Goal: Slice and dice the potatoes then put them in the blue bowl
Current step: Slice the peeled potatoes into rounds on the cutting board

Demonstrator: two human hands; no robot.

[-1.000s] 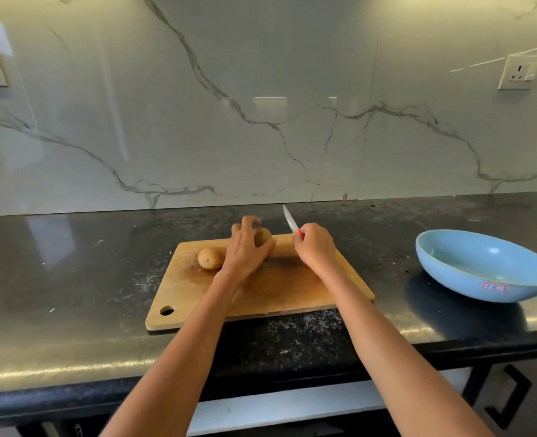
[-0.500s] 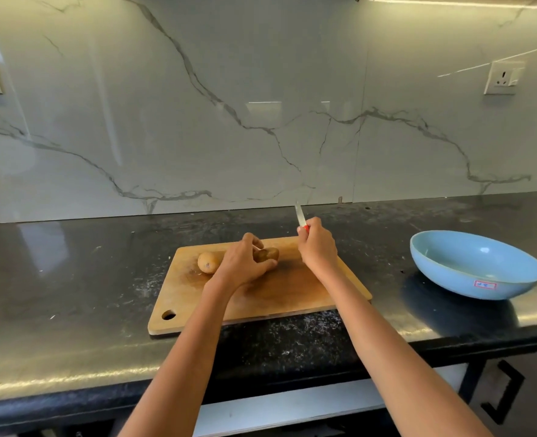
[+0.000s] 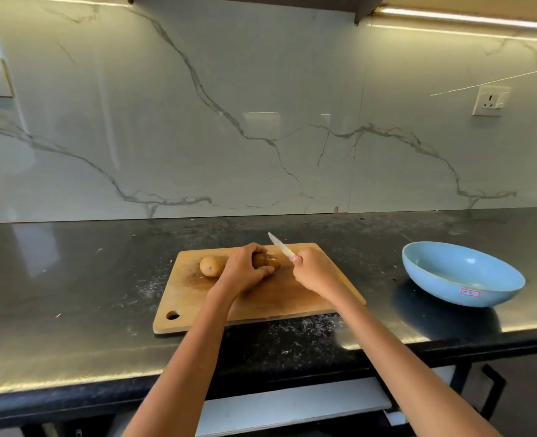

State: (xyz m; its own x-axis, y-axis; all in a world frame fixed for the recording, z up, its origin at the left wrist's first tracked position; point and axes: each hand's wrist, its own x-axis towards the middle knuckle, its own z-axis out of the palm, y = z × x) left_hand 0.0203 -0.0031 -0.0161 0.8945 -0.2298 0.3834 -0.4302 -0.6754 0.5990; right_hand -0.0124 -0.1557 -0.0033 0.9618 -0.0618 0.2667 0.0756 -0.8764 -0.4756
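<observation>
On the wooden cutting board (image 3: pixel 260 304), toward its far edge, two potatoes lie side by side — both whole and unpeeled, with no cut face showing. The left hand (image 3: pixel 245 272) curls over the right-hand potato (image 3: pixel 265 260), fingers on its far side and thumb on its near side, pinning it to the board; the other potato (image 3: pixel 212 266) rests just beside that hand on the left, untouched. The right hand (image 3: pixel 312 271) is wrapped closed round the handle of a knife (image 3: pixel 281 247), whose blade points up and away to the far left, raised above the held potato and not yet in contact with it. Judgement: the step in hand is the first slice, and the task is barely begun, since nothing is cut and nothing has been transferred. The next move calls for bringing the blade down across the exposed right end of the held potato, well clear of the left fingertips, with steady downward pressure because the round potato could roll. The blue bowl (image 3: pixel 462 287) stands on the dark countertop (image 3: pixel 71 294) to the right of the board, well apart from it — no potato is visible inside. Count: two potatoes, one knife, one board, one bowl, two hands.
</observation>
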